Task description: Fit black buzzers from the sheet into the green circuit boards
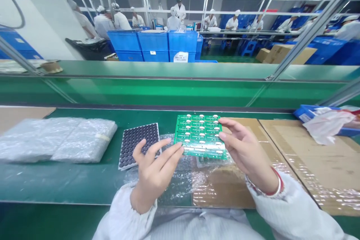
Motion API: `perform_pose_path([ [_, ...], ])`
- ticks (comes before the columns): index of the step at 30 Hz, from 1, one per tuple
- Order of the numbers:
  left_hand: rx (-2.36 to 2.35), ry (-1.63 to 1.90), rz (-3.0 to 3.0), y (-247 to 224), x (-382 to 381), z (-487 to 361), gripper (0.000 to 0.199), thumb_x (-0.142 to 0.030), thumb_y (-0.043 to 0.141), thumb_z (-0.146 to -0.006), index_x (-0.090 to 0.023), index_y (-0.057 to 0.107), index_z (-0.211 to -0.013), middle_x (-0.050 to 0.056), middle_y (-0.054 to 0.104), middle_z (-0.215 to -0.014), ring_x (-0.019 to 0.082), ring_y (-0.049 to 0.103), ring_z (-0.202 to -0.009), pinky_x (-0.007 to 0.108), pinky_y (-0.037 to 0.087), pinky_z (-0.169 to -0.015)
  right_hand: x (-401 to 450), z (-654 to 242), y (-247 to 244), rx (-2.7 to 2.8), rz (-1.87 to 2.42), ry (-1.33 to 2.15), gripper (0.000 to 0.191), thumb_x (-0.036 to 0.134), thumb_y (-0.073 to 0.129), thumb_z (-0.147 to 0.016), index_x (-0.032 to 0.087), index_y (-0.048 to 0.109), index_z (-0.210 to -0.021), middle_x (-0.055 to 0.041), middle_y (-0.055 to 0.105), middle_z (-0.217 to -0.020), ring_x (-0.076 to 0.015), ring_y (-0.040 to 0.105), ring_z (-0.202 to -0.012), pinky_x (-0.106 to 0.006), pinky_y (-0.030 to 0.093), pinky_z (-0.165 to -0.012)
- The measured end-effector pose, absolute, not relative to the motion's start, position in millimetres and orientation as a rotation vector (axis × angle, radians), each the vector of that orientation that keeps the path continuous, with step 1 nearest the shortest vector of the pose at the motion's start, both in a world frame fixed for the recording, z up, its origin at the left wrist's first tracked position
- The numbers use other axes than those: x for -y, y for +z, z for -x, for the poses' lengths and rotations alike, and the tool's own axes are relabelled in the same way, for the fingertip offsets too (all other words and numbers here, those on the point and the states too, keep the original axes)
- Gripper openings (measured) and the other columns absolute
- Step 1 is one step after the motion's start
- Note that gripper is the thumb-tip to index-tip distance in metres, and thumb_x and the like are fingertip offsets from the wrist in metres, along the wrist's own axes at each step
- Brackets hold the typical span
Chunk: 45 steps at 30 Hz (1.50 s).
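Note:
A green circuit board panel, with several rows of small white-and-silver parts, is held up in front of me between both hands. My left hand grips its left edge with the fingertips, and my right hand pinches its right edge. Just beside my left hand, a dark sheet of round black pads lies tilted on the bench, partly under those fingers. Beneath the panel lies crumpled bubble wrap. A smaller clear packet is partly hidden below the panel.
Bagged bubble-wrap packs lie on the green bench to the left. Flattened cardboard covers the right side, below a blue bin with white plastic. A metal-framed shelf stands ahead. Beyond it are stacked blue crates and white-clad co-workers.

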<state>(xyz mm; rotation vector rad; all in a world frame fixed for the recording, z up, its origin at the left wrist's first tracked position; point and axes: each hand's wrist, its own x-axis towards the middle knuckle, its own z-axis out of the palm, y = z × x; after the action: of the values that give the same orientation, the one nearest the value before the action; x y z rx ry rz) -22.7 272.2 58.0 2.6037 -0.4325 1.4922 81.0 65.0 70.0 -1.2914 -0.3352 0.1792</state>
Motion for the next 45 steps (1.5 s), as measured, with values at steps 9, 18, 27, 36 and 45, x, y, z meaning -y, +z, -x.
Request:
perform_pose_path([
  [9, 0.267, 1.536, -2.549, 59, -273, 35, 0.023, -0.017, 0.072, -0.071, -0.027, 0.068, -0.091, -0.003, 0.074, -0.081, 0.02, 0.057, -0.092, 0.048, 0.02, -0.106, -67, -72, 77, 0.249, 1.313, 0.237, 0.033, 0.033, 0.078, -0.068, 0.025, 0.067, -0.099, -0.0034, 0.058, -0.098, -0.0116, 0.054, -0.07, -0.016, 0.05, -0.052],
  [18, 0.197, 1.54, -2.577, 55, -274, 42, 0.023, -0.02, 0.075, -0.068, -0.028, 0.068, -0.088, -0.004, 0.072, -0.078, 0.021, 0.058, -0.089, 0.049, 0.022, -0.105, -64, -71, 71, 0.2, 1.286, 0.286, 0.035, 0.033, 0.079, -0.067, 0.026, 0.067, -0.1, -0.0026, 0.061, -0.102, -0.0119, 0.058, -0.074, -0.015, 0.054, -0.057],
  [27, -0.228, 1.308, -2.835, 31, -322, 64, 0.006, -0.028, 0.072, -0.071, -0.027, 0.07, -0.077, 0.004, 0.071, -0.092, 0.028, 0.056, -0.1, 0.053, 0.025, -0.095, -15, -107, 45, 0.129, 1.412, 0.138, 0.039, 0.034, 0.083, -0.06, 0.028, 0.07, -0.096, -0.0025, 0.063, -0.101, -0.0171, 0.06, -0.083, -0.018, 0.056, -0.063],
  [36, -0.216, 0.862, -2.881, 20, -321, 44, 0.011, -0.034, 0.066, -0.076, -0.03, 0.072, -0.084, 0.003, 0.067, -0.109, 0.029, 0.051, -0.11, 0.054, 0.02, -0.099, -6, -120, 10, 0.142, 1.528, 0.278, 0.046, 0.043, 0.081, -0.062, 0.025, 0.066, -0.101, -0.0075, 0.063, -0.105, -0.0234, 0.062, -0.088, -0.028, 0.056, -0.065],
  [45, -0.14, 0.938, -2.886, 16, -315, 37, 0.007, -0.03, 0.065, -0.078, -0.028, 0.071, -0.079, 0.001, 0.07, -0.101, 0.027, 0.055, -0.105, 0.054, 0.022, -0.098, -12, -125, -9, 0.241, 1.623, 0.132, 0.043, 0.044, 0.077, -0.067, 0.022, 0.064, -0.101, -0.0067, 0.063, -0.105, -0.0239, 0.058, -0.097, -0.039, 0.048, -0.089],
])
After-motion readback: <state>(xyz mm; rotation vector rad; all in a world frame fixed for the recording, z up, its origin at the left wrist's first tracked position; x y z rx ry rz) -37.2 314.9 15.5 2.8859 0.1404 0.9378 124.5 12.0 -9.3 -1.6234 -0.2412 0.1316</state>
